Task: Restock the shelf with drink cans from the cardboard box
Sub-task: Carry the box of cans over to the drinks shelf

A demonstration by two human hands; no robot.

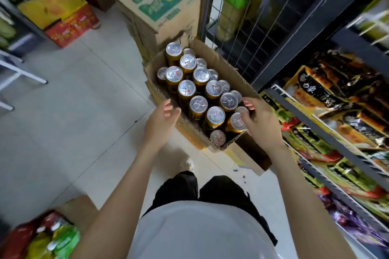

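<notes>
An open cardboard box (229,70) stands on the floor in front of me, packed with several gold drink cans with silver tops. My right hand (260,124) is at the box's near right corner, its fingers curled round one can (237,122) there. At the box's left rim hovers my left hand (161,123), its fingers loosely bent and holding nothing. The shelf (328,124) rises on the right, its dark rails fronted by white wire.
Snack packets (328,90) fill the shelf rows at right. A closed green-printed carton (162,0) stands behind the box, beside a wire rack (246,25). Red and yellow cartons (63,14) sit at the far left. Another box of packets (48,237) is at my lower left.
</notes>
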